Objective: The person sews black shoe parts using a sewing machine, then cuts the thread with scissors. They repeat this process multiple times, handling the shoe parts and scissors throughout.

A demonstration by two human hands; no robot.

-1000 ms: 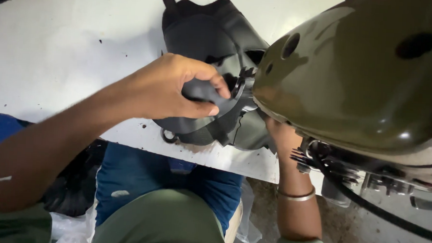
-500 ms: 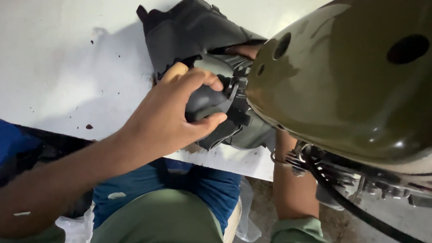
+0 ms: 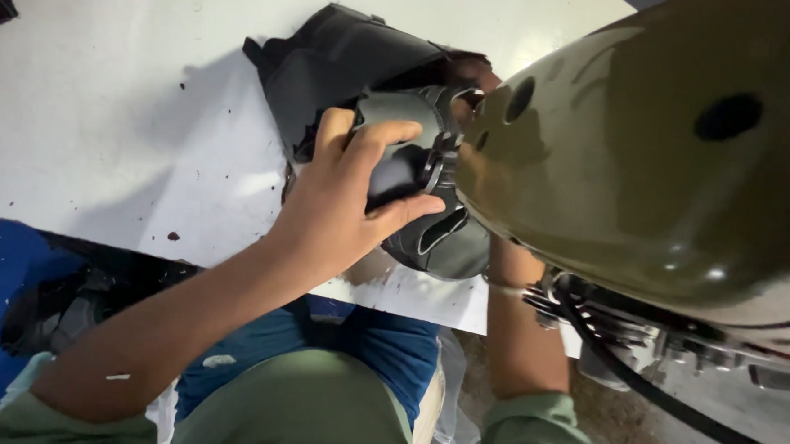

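Gripping a dark grey shoe upper (image 3: 415,173) from above, the left hand (image 3: 342,206) had its fingers curled over the top of the piece and its thumb pressed against the near side. The upper sat at the near edge of a white worktable (image 3: 103,126), pushed up against the olive-green housing of a machine (image 3: 650,163) that filled the right of the view. Part of the upper was hidden behind that housing. The right forearm (image 3: 519,346) rose from below and passed under the machine; the right hand itself was out of sight there, so whether it was open or closed could not be told. More black material (image 3: 332,56) lay bunched on the table just behind the upper, touching it. A black cable (image 3: 674,403) ran beneath the machine. Blue trousers (image 3: 380,338) showed below the table edge.
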